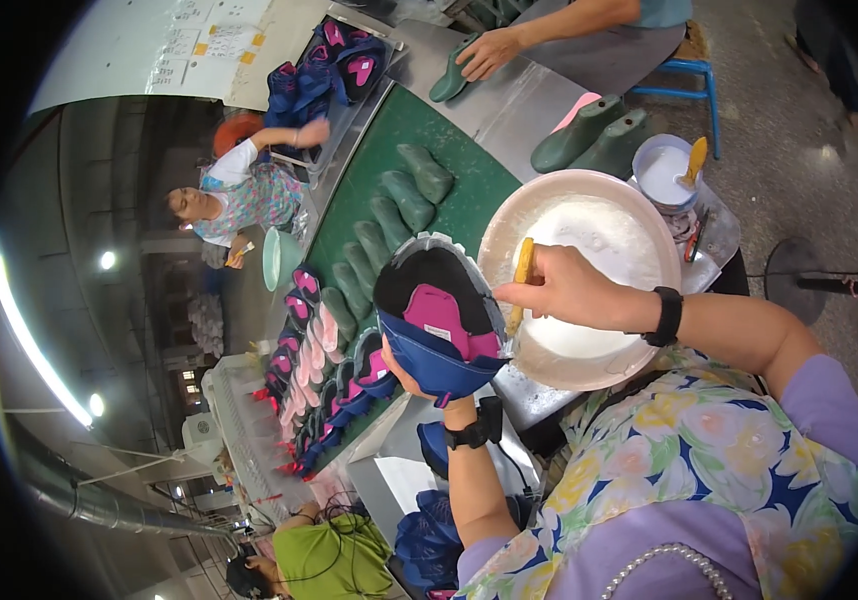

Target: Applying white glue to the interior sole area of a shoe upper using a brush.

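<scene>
My left hand point(401, 368) grips a dark blue shoe upper point(429, 355) from below and tips its open underside up. Black lining and a bright pink patch show inside the upper, and its rim looks whitish and wet. In my right hand point(574, 288) is a brush point(524, 265) with a yellow handle. The brush's lower end is at the upper's right rim, above a wide pale pink basin point(661, 225) that contains white liquid point(589, 225). The fingers of my left hand are partly hidden behind the upper.
Green shoe lasts point(389, 222) and several uppers line a green conveyor belt point(469, 170). Beyond the basin stand two large lasts point(589, 130) and a small tub point(661, 165) with another brush. Co-workers are across the belt, at the far end, and lower left. Blue uppers point(429, 540) lie beside my left arm.
</scene>
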Action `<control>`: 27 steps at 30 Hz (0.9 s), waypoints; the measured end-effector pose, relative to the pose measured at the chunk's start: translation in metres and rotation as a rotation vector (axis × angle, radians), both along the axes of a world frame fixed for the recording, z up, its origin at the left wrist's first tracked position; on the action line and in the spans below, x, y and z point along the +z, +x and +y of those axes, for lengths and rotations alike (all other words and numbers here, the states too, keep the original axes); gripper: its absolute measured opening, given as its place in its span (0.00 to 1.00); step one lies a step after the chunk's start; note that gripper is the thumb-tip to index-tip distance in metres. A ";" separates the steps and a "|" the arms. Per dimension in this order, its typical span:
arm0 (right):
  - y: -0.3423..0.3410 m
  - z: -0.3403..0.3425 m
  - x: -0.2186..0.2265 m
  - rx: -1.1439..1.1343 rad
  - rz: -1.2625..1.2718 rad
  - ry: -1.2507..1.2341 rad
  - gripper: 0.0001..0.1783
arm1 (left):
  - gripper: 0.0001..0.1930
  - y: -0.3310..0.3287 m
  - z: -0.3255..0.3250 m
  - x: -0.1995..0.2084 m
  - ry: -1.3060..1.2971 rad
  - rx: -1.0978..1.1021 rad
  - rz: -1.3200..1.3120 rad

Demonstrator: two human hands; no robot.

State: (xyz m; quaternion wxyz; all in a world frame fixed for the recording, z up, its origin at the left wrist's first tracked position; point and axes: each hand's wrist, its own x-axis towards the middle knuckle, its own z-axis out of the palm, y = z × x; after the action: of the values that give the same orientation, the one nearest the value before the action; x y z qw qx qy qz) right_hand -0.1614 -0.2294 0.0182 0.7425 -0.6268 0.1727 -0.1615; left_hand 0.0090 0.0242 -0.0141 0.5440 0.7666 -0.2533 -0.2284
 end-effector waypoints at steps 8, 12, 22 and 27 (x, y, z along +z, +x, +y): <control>-0.010 -0.035 0.017 0.010 -0.286 -0.334 0.13 | 0.27 0.040 0.018 0.045 0.027 0.098 0.412; 0.000 -0.028 0.022 -0.016 -0.549 -0.502 0.12 | 0.20 -0.006 -0.002 0.027 -0.174 0.230 0.818; 0.032 -0.018 0.015 -0.065 -0.834 -0.926 0.10 | 0.21 -0.062 -0.026 0.027 0.271 -0.086 0.424; 0.021 -0.035 -0.006 -0.090 -0.676 -1.097 0.08 | 0.23 -0.099 -0.084 0.068 0.024 0.444 1.063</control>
State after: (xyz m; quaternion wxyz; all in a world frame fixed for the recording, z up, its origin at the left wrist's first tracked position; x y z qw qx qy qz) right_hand -0.1409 -0.2640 0.0126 0.3202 -0.8219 -0.1522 -0.4459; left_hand -0.0903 -0.0596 0.0539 0.6227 0.5874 0.2245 -0.4656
